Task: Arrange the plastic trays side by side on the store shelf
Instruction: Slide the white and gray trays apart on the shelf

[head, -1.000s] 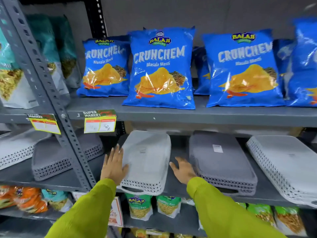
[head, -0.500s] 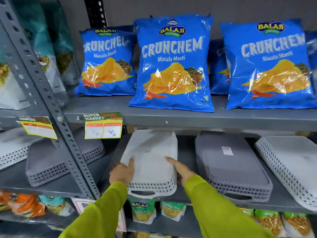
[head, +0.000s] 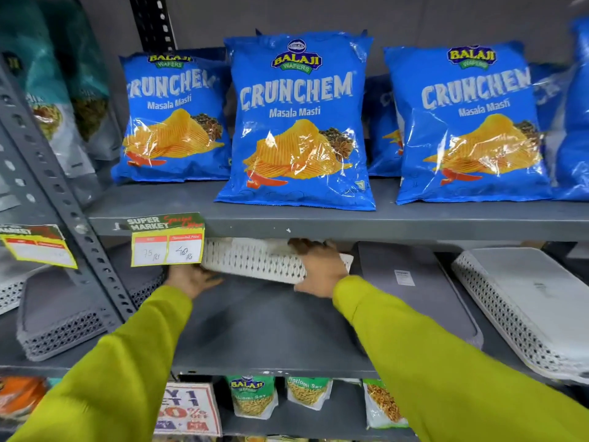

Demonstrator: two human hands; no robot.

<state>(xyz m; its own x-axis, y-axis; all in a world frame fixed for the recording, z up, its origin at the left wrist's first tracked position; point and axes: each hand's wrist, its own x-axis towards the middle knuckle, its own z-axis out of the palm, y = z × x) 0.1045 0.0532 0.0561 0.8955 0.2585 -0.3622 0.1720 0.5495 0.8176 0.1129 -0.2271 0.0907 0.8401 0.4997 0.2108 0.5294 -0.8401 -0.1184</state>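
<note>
Here, the white tray (head: 255, 260) is rigid plastic, its side wall pierced in a lattice; it is raised off the grey metal shelf (head: 271, 333) and tipped up at twelve o'clock, its top edge lost behind the shelf board above. The right hand (head: 320, 269) clamps the tray's right end, fingers curled over the upper rim, thumb hidden. The left hand (head: 191, 277) reaches to the left end with fingers loosely spread; a yellow price tag (head: 167, 250) covers the contact, so I cannot tell whether it grips. At three o'clock lies a grey tray (head: 411, 291), smooth base up, partly covered by the right sleeve (head: 446, 362). Farther right, another white lattice tray (head: 526, 307) is cut off by the frame. At nine o'clock, a grey tray stack (head: 60, 323) sits behind a perforated post (head: 63, 224).
</note>
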